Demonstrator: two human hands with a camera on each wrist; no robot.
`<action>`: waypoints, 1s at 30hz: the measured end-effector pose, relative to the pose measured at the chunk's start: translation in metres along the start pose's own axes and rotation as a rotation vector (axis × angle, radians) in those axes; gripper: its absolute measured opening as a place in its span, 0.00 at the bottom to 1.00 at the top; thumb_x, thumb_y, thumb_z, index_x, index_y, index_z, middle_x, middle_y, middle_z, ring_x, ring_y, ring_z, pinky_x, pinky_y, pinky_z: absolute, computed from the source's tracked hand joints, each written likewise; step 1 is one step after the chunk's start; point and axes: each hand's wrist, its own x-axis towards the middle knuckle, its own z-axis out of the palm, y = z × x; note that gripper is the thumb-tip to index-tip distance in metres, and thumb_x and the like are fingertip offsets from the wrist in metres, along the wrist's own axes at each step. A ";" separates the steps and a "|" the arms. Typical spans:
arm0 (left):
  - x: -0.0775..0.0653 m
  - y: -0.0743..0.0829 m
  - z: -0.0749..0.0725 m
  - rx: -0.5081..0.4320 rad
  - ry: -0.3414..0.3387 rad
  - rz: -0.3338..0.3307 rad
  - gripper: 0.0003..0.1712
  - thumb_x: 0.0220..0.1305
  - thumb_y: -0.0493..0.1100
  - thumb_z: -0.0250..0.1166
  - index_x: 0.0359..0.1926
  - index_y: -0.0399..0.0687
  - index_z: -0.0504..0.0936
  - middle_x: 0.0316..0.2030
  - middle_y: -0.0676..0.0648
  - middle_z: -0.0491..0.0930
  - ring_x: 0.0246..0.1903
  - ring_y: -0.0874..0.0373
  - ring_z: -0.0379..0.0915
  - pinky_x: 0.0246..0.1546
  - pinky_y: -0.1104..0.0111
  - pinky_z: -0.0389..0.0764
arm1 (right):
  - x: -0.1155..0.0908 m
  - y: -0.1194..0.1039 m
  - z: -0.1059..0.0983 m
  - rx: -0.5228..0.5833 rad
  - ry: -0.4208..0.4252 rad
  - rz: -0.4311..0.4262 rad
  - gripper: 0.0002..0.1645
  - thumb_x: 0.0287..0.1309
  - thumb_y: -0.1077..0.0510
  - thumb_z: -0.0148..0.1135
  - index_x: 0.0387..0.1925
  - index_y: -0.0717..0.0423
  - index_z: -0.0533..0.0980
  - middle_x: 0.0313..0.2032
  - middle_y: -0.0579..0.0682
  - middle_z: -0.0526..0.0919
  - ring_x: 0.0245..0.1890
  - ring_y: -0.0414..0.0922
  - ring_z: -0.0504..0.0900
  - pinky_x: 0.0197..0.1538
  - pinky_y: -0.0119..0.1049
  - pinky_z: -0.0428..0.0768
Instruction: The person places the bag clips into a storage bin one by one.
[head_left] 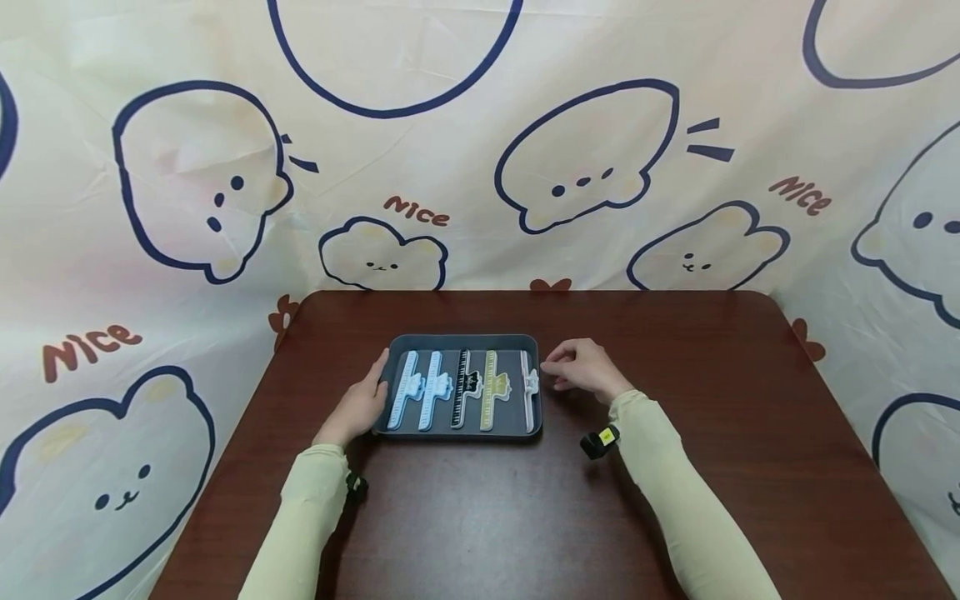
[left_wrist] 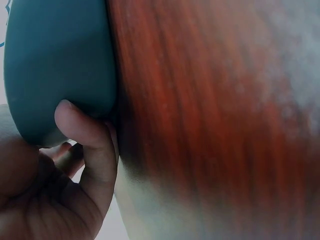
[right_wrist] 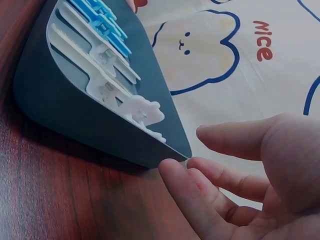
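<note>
A dark grey rectangular tray (head_left: 459, 433) lies on the table with several ruler-like clips in it, side by side. Two are light blue, the left blue clip (head_left: 401, 400) and its neighbour (head_left: 431, 400); then come a black clip (head_left: 459, 400), a yellow clip (head_left: 490, 400) and, by the right wall, a white clip (head_left: 528, 400). My left hand (head_left: 360, 408) grips the tray's left side, thumb at the rim; in the left wrist view a bent finger (left_wrist: 82, 125) touches the outer wall. My right hand (head_left: 588, 367) is just beyond the right wall, thumb and fingertips apart, holding nothing.
The brown wooden table (head_left: 480, 517) runs to a cloth backdrop (head_left: 465, 167) with cartoon drawings, behind and at both sides. Black wrist devices sit on both arms, one at the left wrist (head_left: 357, 486) and one at the right wrist (head_left: 599, 442).
</note>
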 end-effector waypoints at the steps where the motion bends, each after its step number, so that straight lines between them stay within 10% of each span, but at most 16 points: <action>1: 0.000 0.000 0.000 0.001 0.002 0.001 0.35 0.76 0.46 0.39 0.76 0.63 0.34 0.69 0.33 0.59 0.44 0.45 0.77 0.54 0.50 0.71 | 0.000 0.000 -0.001 0.000 0.002 0.002 0.14 0.57 0.55 0.67 0.43 0.57 0.79 0.43 0.62 0.79 0.32 0.49 0.83 0.44 0.45 0.83; 5: 0.000 0.000 0.000 -0.003 0.003 0.001 0.35 0.76 0.46 0.39 0.76 0.63 0.34 0.71 0.35 0.54 0.64 0.41 0.63 0.62 0.45 0.64 | -0.001 0.002 -0.003 0.000 0.004 0.009 0.15 0.57 0.54 0.67 0.44 0.58 0.79 0.42 0.62 0.78 0.32 0.49 0.82 0.45 0.46 0.83; 21: 0.000 -0.004 0.001 0.001 0.022 -0.001 0.34 0.77 0.47 0.38 0.76 0.63 0.33 0.70 0.35 0.56 0.55 0.43 0.70 0.57 0.48 0.69 | 0.000 0.012 -0.005 0.005 0.001 -0.001 0.16 0.57 0.54 0.67 0.44 0.58 0.79 0.41 0.63 0.79 0.30 0.48 0.83 0.42 0.43 0.84; 30: -0.004 -0.003 0.000 -0.031 0.048 0.019 0.34 0.77 0.52 0.38 0.76 0.60 0.35 0.74 0.37 0.47 0.70 0.38 0.51 0.66 0.43 0.56 | -0.005 0.019 -0.024 -0.040 0.027 -0.053 0.18 0.60 0.50 0.65 0.48 0.55 0.78 0.45 0.62 0.80 0.36 0.51 0.84 0.45 0.42 0.83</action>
